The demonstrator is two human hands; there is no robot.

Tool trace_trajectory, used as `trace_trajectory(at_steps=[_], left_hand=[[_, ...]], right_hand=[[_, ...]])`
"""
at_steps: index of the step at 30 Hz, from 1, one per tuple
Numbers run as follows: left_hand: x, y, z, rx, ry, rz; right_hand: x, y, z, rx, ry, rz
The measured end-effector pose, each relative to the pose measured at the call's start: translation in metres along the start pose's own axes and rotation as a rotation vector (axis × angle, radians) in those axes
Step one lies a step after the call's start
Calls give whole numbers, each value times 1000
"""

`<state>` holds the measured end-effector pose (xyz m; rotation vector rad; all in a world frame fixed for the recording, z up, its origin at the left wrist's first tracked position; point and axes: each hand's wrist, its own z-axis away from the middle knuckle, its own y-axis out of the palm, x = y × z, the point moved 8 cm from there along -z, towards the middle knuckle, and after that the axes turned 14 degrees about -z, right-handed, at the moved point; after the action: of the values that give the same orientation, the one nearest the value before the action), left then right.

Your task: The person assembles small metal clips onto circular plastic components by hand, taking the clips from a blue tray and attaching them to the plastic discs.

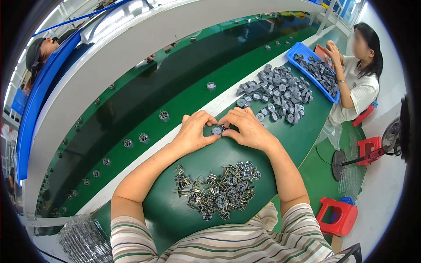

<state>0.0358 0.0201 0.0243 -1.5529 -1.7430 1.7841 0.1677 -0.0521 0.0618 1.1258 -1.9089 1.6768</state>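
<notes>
green desk (307,118) curving beside a dark green conveyor belt (144,101), white rail (131,57) above it. green floor (320,171), red plastic stools (337,215) scattered, a standing fan (390,140) at right, daylight glaring through far windows (351,6).

We are in a factory, at an assembly line. A long green conveyor belt (144,101) runs beside the green desk (245,153) and carries small round parts spaced apart. On the desk we see a heap of grey round housings (276,92), a blue tray (307,55) with more of them, and a pile of metal pin parts (217,188). Another person (359,74) sits at the same line, and red plastic stools (337,215) stand on the floor.
</notes>
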Motion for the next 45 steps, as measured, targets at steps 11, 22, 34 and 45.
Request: trace_trajectory(at_steps=[11,22,34,45], left_hand=[[-5,0,2,-44,61,-75],[-7,1,1,-48,97,-61],[-6,3,3,-50,90,-70],[43,-34,-14,-73,-221,-16]], right_hand=[[-21,-2,2,-20,88,-21],[-21,-5,-6,-222,52,-232],[18,15,-6,-186,-213,333],[2,-6,12,364,116,-373]])
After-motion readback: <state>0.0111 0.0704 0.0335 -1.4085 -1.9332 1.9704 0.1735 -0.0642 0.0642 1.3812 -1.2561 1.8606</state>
